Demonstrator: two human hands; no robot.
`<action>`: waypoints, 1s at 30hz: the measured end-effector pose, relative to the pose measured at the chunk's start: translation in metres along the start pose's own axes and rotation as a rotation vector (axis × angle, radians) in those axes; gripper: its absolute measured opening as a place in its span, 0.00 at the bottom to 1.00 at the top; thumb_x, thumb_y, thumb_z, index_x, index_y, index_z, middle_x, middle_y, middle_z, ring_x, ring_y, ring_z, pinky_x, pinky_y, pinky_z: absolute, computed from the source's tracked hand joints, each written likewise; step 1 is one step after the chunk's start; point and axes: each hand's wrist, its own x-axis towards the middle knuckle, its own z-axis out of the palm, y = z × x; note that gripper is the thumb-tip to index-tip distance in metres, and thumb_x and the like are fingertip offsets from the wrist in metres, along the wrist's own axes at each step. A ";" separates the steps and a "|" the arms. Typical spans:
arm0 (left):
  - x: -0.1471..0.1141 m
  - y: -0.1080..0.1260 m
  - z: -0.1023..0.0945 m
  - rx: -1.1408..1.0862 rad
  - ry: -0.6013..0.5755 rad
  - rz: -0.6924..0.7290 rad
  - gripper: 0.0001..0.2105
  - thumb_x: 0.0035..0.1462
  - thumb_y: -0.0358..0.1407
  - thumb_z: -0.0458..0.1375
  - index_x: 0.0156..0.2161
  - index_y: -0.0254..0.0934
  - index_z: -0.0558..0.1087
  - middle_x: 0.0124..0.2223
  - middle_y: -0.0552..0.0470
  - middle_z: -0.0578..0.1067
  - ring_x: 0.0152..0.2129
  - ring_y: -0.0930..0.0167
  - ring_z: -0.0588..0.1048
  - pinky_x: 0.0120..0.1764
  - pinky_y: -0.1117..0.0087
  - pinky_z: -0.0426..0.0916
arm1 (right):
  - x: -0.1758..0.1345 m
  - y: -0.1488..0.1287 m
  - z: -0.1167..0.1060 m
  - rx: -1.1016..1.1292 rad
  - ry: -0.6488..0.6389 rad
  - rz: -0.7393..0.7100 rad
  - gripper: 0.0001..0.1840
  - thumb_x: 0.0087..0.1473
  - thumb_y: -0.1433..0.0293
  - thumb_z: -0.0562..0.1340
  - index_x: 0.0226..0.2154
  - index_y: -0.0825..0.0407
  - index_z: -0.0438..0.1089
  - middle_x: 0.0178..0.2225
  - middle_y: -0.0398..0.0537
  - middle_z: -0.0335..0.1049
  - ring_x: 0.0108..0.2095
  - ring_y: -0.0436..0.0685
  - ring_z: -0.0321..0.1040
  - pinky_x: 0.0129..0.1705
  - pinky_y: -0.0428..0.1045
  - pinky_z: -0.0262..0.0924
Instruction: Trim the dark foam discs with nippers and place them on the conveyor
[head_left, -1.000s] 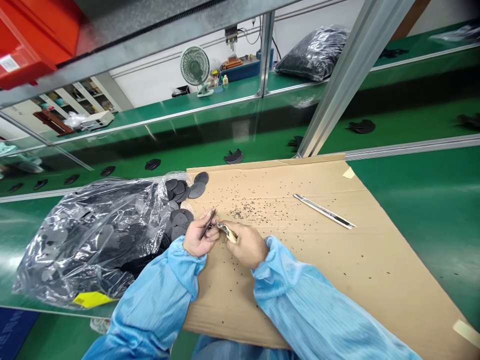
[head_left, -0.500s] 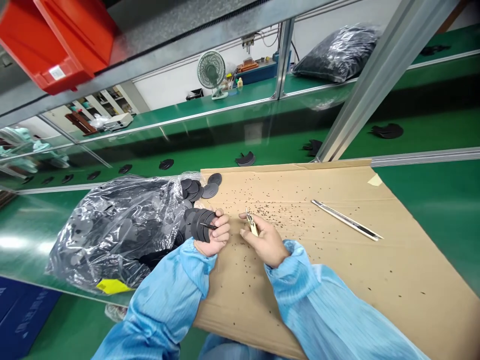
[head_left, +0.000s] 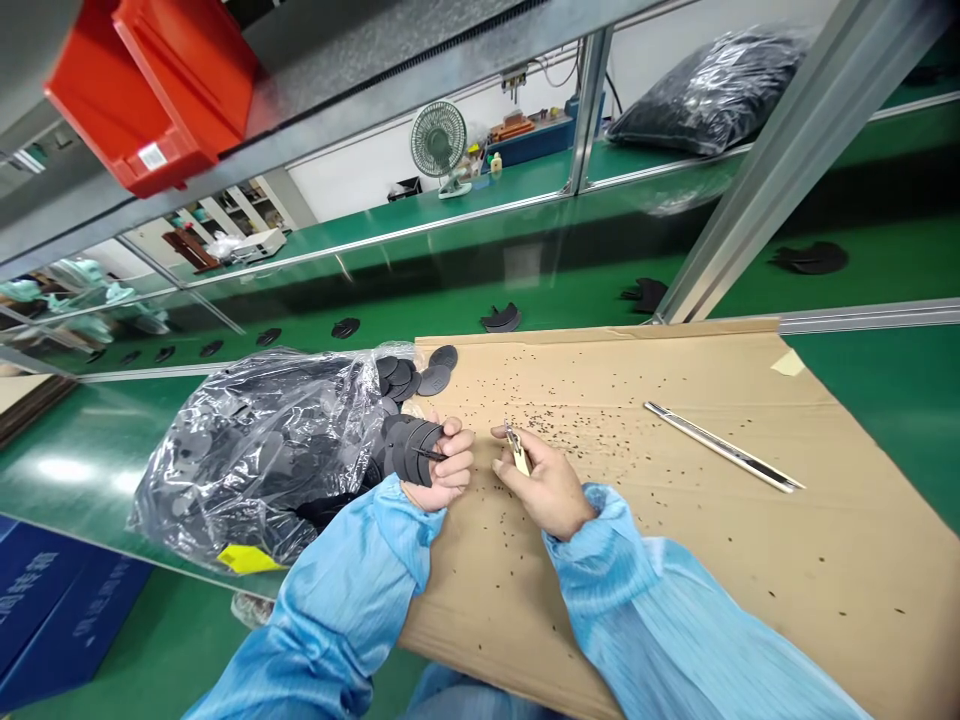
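My left hand [head_left: 448, 468] is closed round a fanned stack of thin black discs [head_left: 409, 450], which stick out to the left of the fingers. A dark narrow piece juts across the stack near the fingertips. My right hand [head_left: 546, 487] grips a small pair of nail clippers [head_left: 517, 448] with a metal head and a cream-coloured handle, its tip pointing up and away. A short gap separates the two hands above the cardboard sheet [head_left: 705, 540]. Left of my left hand, a clear plastic bag [head_left: 247, 450] full of black discs lies open, with loose discs [head_left: 433, 380] at its mouth.
Tiny black bits are scattered over the cardboard. A long narrow cream and black strip [head_left: 724, 447] lies at right. Black disc bundles [head_left: 501, 318] sit along the green belt behind. A metal post [head_left: 795, 160] rises at right; a red bin [head_left: 161, 100] stands on the shelf above.
The whole view has shifted slightly, so things appear further right. Both hands keep their grips on the discs and the clippers, at about the same distance from each other.
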 end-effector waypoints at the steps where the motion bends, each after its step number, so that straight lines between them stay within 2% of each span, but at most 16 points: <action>1: 0.000 0.000 -0.001 0.010 0.002 -0.001 0.16 0.61 0.47 0.48 0.29 0.37 0.61 0.23 0.59 0.49 0.13 0.80 0.37 0.13 0.75 0.36 | 0.000 0.000 0.000 -0.003 0.000 -0.002 0.21 0.46 0.64 0.60 0.45 0.51 0.69 0.24 0.40 0.65 0.24 0.52 0.59 0.29 0.48 0.56; 13: -0.001 0.001 -0.004 0.073 0.000 0.009 0.17 0.59 0.50 0.49 0.29 0.39 0.62 0.23 0.58 0.51 0.13 0.80 0.39 0.14 0.74 0.40 | 0.000 0.000 0.000 -0.052 0.008 0.001 0.21 0.46 0.64 0.60 0.44 0.50 0.69 0.24 0.40 0.65 0.24 0.52 0.59 0.29 0.48 0.56; 17: -0.002 0.002 -0.002 0.071 0.017 0.020 0.17 0.59 0.50 0.48 0.29 0.38 0.62 0.24 0.58 0.49 0.14 0.80 0.38 0.13 0.76 0.36 | 0.000 -0.002 -0.001 -0.074 0.005 -0.004 0.21 0.46 0.64 0.60 0.45 0.50 0.69 0.24 0.40 0.65 0.24 0.52 0.59 0.29 0.48 0.56; 26: -0.002 0.001 -0.002 -0.117 -0.019 0.033 0.17 0.63 0.46 0.44 0.30 0.37 0.62 0.24 0.58 0.52 0.13 0.81 0.43 0.11 0.80 0.38 | -0.001 -0.004 -0.001 -0.086 -0.003 -0.002 0.21 0.46 0.64 0.60 0.45 0.51 0.69 0.25 0.41 0.66 0.25 0.53 0.61 0.30 0.49 0.57; 30: 0.000 -0.001 -0.005 -0.102 -0.007 0.052 0.15 0.62 0.45 0.46 0.31 0.36 0.63 0.25 0.57 0.53 0.13 0.81 0.43 0.11 0.80 0.39 | -0.001 -0.003 0.000 -0.073 -0.005 -0.001 0.21 0.46 0.64 0.60 0.44 0.51 0.69 0.25 0.41 0.66 0.25 0.53 0.61 0.30 0.48 0.57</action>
